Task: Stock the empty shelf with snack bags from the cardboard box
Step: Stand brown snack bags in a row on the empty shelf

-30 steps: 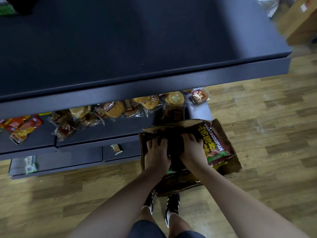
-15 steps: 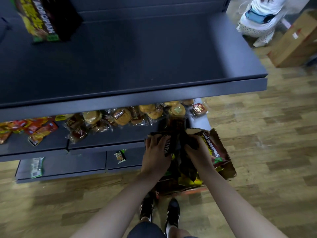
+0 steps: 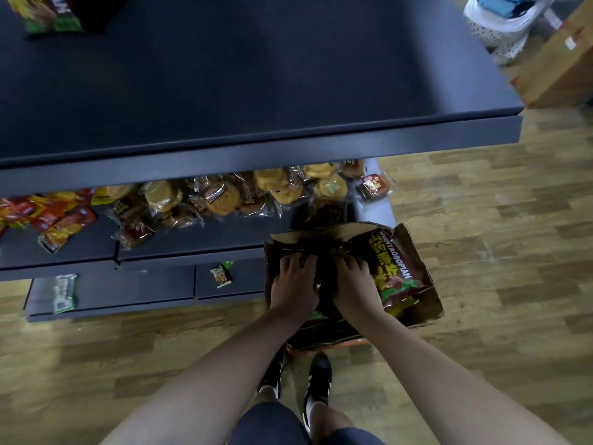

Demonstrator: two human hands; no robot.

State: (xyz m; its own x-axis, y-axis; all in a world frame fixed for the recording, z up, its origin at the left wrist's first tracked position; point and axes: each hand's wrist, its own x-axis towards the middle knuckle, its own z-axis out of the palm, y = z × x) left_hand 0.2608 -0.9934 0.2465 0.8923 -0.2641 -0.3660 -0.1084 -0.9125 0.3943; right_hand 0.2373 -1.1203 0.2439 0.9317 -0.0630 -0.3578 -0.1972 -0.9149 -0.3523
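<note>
My left hand (image 3: 293,281), right hand (image 3: 354,282) clamp dark snack bags (image 3: 325,284) in cardboard box (image 3: 431,284); bundle may spill (slick film) lifting to shelf (image 3: 256,75) above.

A matt, dark navy metal shelf (image 3: 256,75) is seen. Below it, golden-brown round pastries in clear wrappers (image 3: 224,197) are shown; left of these lie red and orange snack packets (image 3: 61,226). Below the shelf's right end, a brown cardboard box (image 3: 426,303) holds a maroon snack bag (image 3: 394,268) marked with yellow characters, white lettering and green. The floor (image 3: 497,252) is patterned in brown wood planks.
</note>
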